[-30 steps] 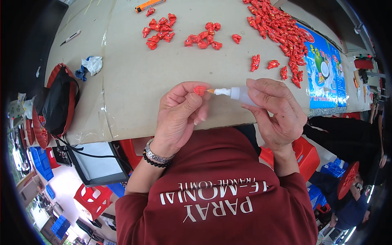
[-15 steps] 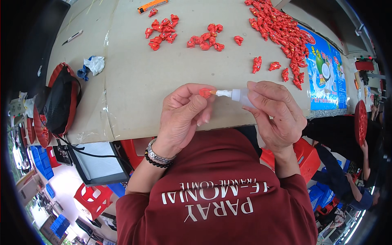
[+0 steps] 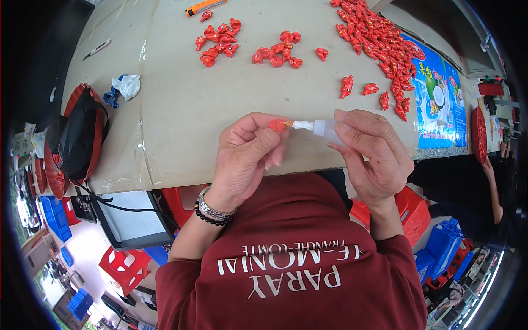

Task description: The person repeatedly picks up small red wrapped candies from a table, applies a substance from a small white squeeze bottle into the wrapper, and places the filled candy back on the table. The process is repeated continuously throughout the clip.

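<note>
My left hand pinches a small red figurine between thumb and fingers, above the near part of the table. In my right hand is a small translucent squeeze bottle, its white collar and white-wrapped nozzle pointing left. The brownish tip of the nozzle meets the red figurine, or comes very close to it; I cannot tell which. Beyond my hands lie loose groups of similar red figurines, with a few single ones toward the right.
A large heap of red figurines covers the far right, beside a blue printed sheet. At left are a crumpled tissue, a pen and a black bag. An orange box lies at the far edge. Another person is at right.
My hands hold nearly the same pose, with the bottle shifted very slightly right. The person at right has moved, and the red tray in their hand is now nearer the table's edge.
</note>
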`<action>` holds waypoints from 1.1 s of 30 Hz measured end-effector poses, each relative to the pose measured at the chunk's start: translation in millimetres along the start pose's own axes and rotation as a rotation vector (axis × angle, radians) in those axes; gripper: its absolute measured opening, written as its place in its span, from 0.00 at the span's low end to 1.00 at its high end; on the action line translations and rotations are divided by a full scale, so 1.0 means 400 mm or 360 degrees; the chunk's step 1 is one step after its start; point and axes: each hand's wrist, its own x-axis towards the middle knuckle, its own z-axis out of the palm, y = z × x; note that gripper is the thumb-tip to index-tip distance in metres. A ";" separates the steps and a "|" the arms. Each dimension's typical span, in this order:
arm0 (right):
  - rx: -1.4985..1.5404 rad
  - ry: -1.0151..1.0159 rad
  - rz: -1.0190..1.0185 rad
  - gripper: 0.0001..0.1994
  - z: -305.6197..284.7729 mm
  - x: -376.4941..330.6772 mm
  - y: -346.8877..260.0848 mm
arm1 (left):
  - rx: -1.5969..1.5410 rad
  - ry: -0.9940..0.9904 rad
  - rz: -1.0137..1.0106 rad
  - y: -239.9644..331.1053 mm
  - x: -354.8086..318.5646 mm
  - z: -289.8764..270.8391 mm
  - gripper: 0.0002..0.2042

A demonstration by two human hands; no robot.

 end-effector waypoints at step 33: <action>-0.0080 -0.0007 -0.0042 0.14 -0.005 0.001 -0.005 | 0.0524 0.0171 0.0373 0.023 -0.007 0.008 0.13</action>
